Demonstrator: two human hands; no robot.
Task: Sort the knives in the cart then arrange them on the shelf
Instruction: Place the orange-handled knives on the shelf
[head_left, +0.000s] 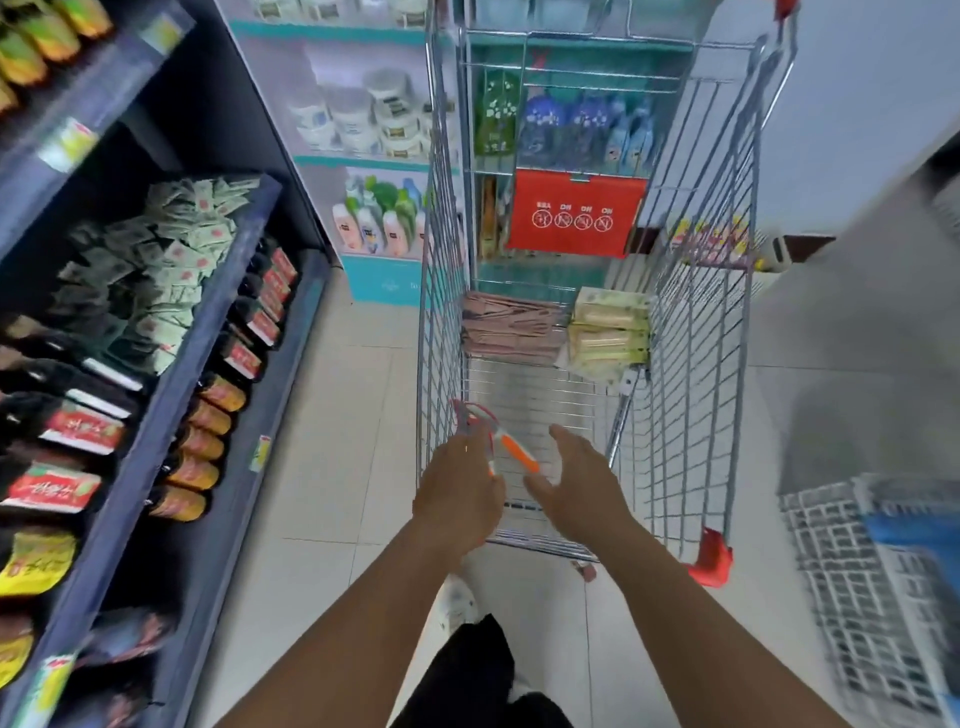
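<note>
Fingers of left hand (457, 493) curled round a packaged knife (511, 452); right hand (576, 478) spread, holding nothing.

Both hands reach over the near end of the cart (696, 332); knife has an orange handle in red-edged clear packaging, held above the cart floor near its near-left corner; right hand just beside the handle, contact cannot be told; motion blur throughout; pink packs (511, 327) stacked at the cart's far-left corner, yellow-green packs (608, 332) at the far-right corner; red sign (574, 213) on the far end; shelf (218, 312) of dark bottles stands left of the cart.
</note>
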